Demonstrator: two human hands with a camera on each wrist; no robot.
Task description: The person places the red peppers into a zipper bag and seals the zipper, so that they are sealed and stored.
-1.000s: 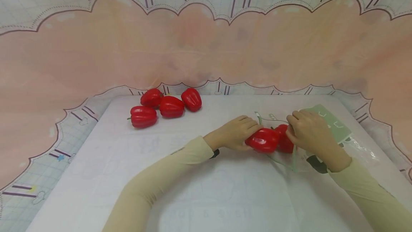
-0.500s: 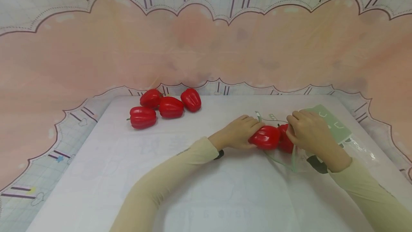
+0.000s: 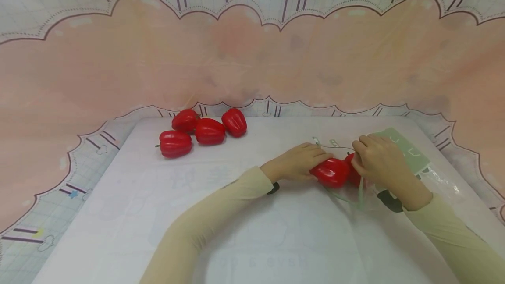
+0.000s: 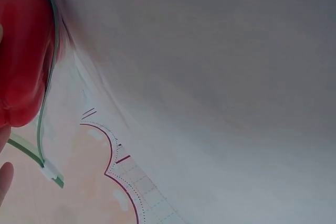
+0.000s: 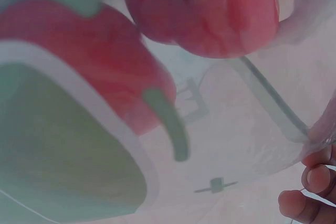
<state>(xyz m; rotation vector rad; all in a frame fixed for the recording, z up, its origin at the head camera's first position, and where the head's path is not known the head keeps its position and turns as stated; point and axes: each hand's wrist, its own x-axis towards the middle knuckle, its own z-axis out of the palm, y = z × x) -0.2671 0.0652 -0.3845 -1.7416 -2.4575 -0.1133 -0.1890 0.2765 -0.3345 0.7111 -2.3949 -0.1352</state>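
My left hand (image 3: 300, 161) grips a red bell pepper (image 3: 332, 173) at the mouth of a clear plastic bag (image 3: 412, 154) with green print and a green-edged opening. In the left wrist view that pepper (image 4: 21, 56) lies behind the green rim (image 4: 51, 77), with a fingertip (image 4: 5, 177) below it. Just right of it, partly behind my right hand (image 3: 375, 159), is a second red pepper (image 3: 355, 179). My right hand pinches the bag's edge; its curled fingertips (image 5: 315, 182) show at the film in the right wrist view, where two peppers appear through the plastic.
Several more red bell peppers (image 3: 210, 131) lie grouped at the back left of the white table (image 3: 138, 214). Behind the table hangs a peach and pale blue patterned cloth (image 3: 252, 56). The bag's printed end stretches toward the table's right side.
My left hand has moved to the right with its pepper, deeper into the bag's mouth. The second pepper has shifted slightly right; my right hand stays almost where it was.
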